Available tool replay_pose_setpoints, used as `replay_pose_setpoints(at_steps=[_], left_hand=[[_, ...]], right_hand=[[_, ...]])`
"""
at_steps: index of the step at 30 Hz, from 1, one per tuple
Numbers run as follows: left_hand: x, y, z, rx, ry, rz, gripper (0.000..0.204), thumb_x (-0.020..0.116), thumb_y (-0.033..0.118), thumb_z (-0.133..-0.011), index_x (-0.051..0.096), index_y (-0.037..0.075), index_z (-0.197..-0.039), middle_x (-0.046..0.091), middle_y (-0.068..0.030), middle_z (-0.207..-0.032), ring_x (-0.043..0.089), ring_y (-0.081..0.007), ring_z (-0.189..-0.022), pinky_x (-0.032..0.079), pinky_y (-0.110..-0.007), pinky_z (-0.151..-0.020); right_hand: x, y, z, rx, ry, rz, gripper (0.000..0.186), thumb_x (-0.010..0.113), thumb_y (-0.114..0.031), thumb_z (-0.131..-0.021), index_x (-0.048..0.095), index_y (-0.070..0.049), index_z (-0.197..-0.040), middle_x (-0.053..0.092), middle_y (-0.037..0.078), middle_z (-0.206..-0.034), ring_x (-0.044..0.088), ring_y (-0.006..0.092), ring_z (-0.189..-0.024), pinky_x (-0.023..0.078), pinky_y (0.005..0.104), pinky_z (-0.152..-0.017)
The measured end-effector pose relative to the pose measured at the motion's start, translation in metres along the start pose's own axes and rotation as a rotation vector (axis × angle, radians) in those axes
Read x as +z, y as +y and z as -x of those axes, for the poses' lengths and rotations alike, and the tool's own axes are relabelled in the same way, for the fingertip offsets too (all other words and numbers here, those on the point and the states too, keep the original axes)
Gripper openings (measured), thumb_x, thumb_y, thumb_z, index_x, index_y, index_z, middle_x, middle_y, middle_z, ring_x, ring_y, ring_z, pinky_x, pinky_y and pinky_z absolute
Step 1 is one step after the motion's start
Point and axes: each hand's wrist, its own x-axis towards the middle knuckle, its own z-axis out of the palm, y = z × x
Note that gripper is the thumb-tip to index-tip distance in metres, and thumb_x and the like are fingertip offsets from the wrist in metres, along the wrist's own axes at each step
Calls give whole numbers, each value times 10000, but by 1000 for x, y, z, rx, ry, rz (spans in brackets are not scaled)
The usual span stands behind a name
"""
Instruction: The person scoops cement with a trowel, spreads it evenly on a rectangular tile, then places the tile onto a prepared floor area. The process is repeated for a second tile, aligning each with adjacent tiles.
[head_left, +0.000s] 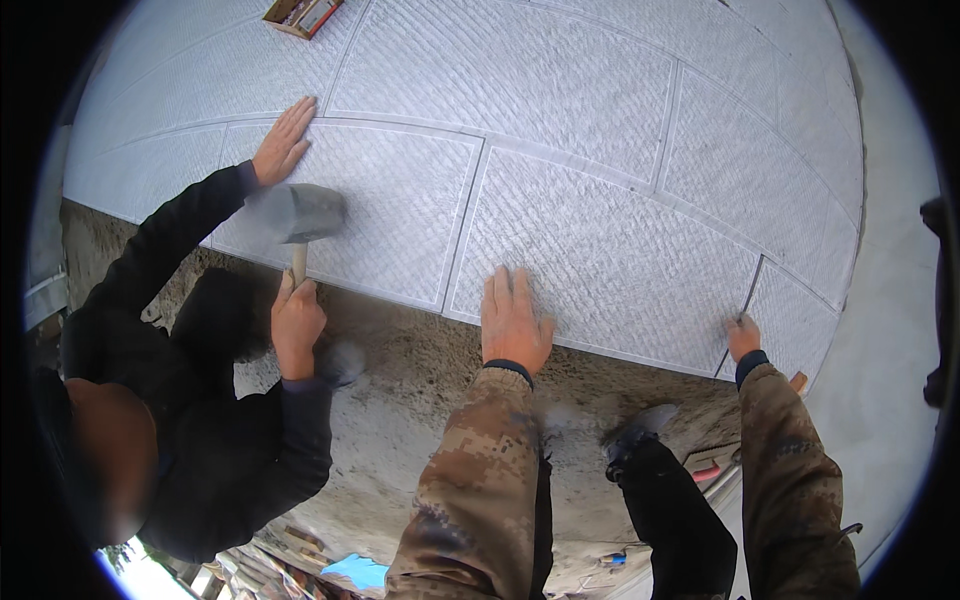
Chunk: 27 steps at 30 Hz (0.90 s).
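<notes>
My left hand (514,325) lies open, fingers spread, on the front part of a pale grey textured paving slab (610,265). My right hand (742,338) is closed, its fingers curled at the joint between that slab and a smaller slab (795,318) on the right. Whatever is in its fingers, if anything, is hidden. At left, a co-worker in dark clothes presses one hand (284,143) flat on the neighbouring slab (400,200). The co-worker's other hand (298,325) grips a mallet with a wooden handle and a thick dark head (312,213), partly blurred, over that slab.
More slabs (500,70) with narrow joints stretch away behind. A small open box (302,15) sits on them at the top. Rough bare ground (400,400) lies below the front edge. A wooden end (798,382) shows beside my right wrist, and a red-handled tool (706,472) lies lower down.
</notes>
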Motion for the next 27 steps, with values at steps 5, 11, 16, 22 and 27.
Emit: replay_pose_setpoints(at_steps=[5,11,16,22,27], left_hand=[[5,-9,-3,12,-1,-20,782,702,193,-831,327,-37,-1478,293,-288,-1527,282,-472,-1406,270,-515,-1162],[4,-13,-2,-6,-62,-52,820,699,238,-842,289,-41,-1496,270,-272,-1546,258,-452,-1425,255,-507,-1173],[2,-6,-6,-23,-86,-90,837,691,269,-851,271,-53,-1499,262,-273,-1548,238,-448,-1436,240,-503,-1180],[-19,12,7,4,-16,24,769,687,230,-859,317,-44,-1475,323,-287,-1505,300,-465,-1398,271,-503,-1161],[-40,26,148,-114,-59,232,577,673,205,-866,494,12,-1380,437,-265,-1429,430,-433,-1315,374,-474,-1100]], right_hand=[[8,12,-10,163,-43,64,331,660,-231,-836,639,88,-922,675,269,-866,646,383,-818,484,437,-740],[1,12,-12,246,-92,-106,248,665,-169,-805,624,75,-829,656,201,-784,613,270,-745,454,398,-671],[0,3,-7,199,-95,-216,224,644,-161,-832,618,61,-820,660,194,-790,613,283,-742,458,406,-690],[-23,-12,38,106,-73,-51,422,628,-169,-879,589,109,-1194,690,196,-896,665,315,-865,511,374,-795],[-91,0,181,102,-239,22,290,658,-163,-833,677,10,-1066,677,233,-1037,628,411,-1014,506,455,-877]])
